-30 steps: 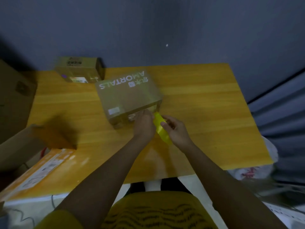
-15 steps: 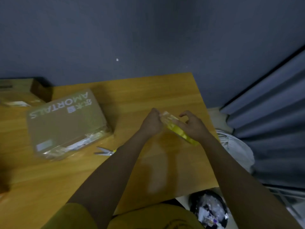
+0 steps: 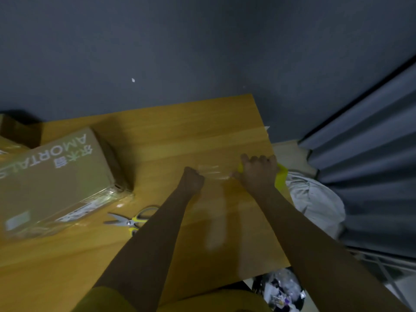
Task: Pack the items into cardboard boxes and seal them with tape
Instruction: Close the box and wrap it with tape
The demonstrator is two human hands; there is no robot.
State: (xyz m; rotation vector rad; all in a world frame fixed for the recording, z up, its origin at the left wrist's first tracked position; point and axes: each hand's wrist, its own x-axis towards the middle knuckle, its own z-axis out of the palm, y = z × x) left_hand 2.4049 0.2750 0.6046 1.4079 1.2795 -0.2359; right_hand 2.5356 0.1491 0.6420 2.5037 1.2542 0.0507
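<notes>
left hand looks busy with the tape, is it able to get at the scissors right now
Probably not yet. The left hand pinches the pulled tape strip. The scissors lie uncovered on the table beside that forearm, so once it lets go the way looks free.

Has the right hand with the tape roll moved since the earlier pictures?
Yes. The right hand, gripping the yellow tape roll, moved right toward the table's right edge, away from the cardboard box.

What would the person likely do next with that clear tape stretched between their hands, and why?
Probably reach for the scissors and cut the strip. The left hand pinches the free end of the clear tape, the right hand grips the yellow roll, and the length pulled out hangs over the table, apart from the cardboard box.
</notes>
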